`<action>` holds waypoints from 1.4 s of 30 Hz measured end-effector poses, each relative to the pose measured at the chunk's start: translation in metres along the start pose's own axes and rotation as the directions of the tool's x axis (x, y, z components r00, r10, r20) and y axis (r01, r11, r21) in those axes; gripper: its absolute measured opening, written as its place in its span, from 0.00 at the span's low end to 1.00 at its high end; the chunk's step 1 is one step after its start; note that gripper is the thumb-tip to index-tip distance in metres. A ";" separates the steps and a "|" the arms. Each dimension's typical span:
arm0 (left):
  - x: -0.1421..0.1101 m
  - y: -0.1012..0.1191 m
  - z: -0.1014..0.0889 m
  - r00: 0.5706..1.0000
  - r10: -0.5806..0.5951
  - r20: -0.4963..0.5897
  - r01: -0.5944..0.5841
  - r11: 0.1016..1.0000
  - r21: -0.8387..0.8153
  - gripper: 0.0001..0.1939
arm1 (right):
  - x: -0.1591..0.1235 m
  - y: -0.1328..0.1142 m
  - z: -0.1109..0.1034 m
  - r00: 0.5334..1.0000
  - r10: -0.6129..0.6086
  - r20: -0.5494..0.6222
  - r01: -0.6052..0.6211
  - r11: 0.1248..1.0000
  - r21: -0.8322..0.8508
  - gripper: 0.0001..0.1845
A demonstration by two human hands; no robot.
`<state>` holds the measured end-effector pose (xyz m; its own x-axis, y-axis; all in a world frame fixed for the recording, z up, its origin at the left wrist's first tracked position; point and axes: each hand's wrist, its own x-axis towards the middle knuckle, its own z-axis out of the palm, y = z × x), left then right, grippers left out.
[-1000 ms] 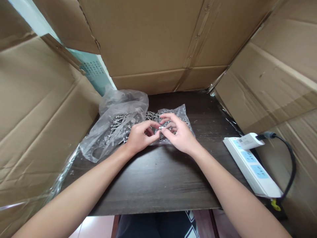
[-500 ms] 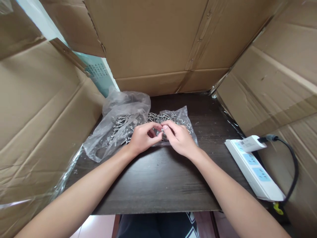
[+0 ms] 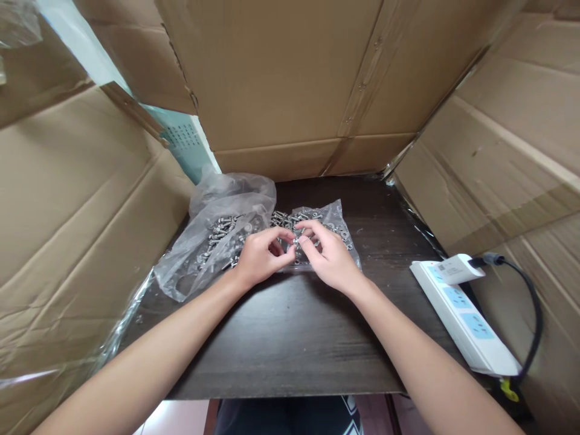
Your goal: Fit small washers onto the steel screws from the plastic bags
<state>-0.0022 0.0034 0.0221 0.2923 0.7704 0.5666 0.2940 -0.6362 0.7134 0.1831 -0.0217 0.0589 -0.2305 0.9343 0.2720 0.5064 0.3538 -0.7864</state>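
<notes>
My left hand (image 3: pixel 260 257) and my right hand (image 3: pixel 328 257) meet over a dark wooden table (image 3: pixel 290 338). Both pinch one small metal screw (image 3: pixel 295 241) between their fingertips. Under the hands lie clear plastic bags: a larger crumpled bag (image 3: pixel 212 235) on the left with several silver screws in it, and a flatter bag (image 3: pixel 333 220) on the right with more small metal parts. Part of the right bag is hidden by my hands.
Cardboard walls (image 3: pixel 290 78) stand close at the back, left (image 3: pixel 67 229) and right (image 3: pixel 507 157). A white power strip (image 3: pixel 471 326) lies at the table's right edge, with a white plug adapter (image 3: pixel 455 269) and a black cable (image 3: pixel 530 308) on it.
The hands stay together on the small screw, with only slight finger shifts. The view has tilted a little, so everything sits slightly lower in the picture.
</notes>
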 end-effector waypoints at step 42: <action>-0.001 0.000 -0.002 1.000 0.007 0.024 -0.007 1.000 0.019 0.06 | 0.001 0.000 0.002 0.997 -0.061 -0.044 0.062 0.998 0.004 0.26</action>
<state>-0.0043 0.0025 0.0229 0.3164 0.7650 0.5610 0.3087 -0.6422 0.7016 0.1816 -0.0210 0.0576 -0.2242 0.9119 0.3439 0.4879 0.4104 -0.7704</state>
